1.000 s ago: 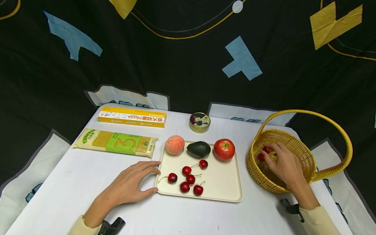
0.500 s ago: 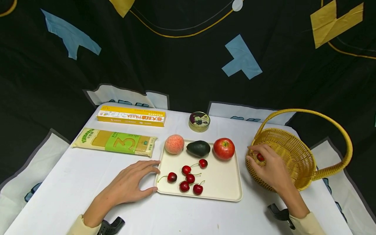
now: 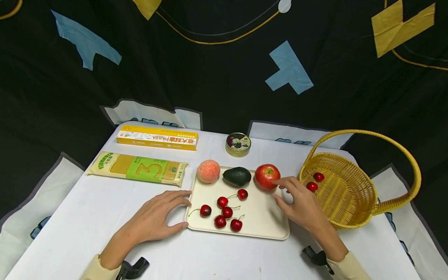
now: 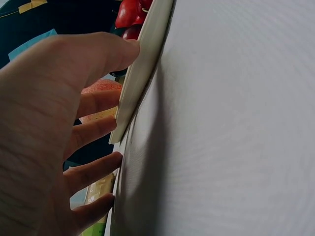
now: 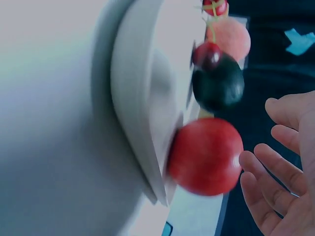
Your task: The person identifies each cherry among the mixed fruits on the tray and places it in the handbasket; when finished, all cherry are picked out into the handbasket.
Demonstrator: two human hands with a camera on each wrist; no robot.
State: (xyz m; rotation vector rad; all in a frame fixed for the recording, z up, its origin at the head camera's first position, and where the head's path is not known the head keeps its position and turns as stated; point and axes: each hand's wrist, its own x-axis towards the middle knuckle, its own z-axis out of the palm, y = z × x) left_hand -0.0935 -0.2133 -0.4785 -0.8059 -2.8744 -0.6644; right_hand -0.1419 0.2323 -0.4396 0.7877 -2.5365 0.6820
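My left hand [image 3: 157, 217] rests at the left edge of a cream tray [image 3: 259, 229], its fingertips and thumb against the rim. My right hand [image 3: 302, 204] hovers over the tray's right edge, fingers loosely bent and holding nothing, near the red apple [image 3: 267, 177]. On the tray several cherries [image 3: 227, 212] with stems lie toward the front; a dark green avocado [image 3: 237, 177] and a pinkish peach [image 3: 208, 171] sit along the back. Two more cherries [image 3: 312, 186] lie inside the yellow wicker basket [image 3: 357, 210] on the right.
A bag of pasta [image 3: 138, 168] lies left of the tray, with a yellow and white pasta box [image 3: 157, 138] behind it. A small round tin [image 3: 238, 145] stands behind the tray. The basket's tall handle [image 3: 402, 149] arches up on the right. A black curtain [image 3: 217, 93] hangs behind the table.
My right hand has left the basket and moved left to the tray's right side, leaving two cherries in view inside the basket. The left hand has stayed at the tray's edge.
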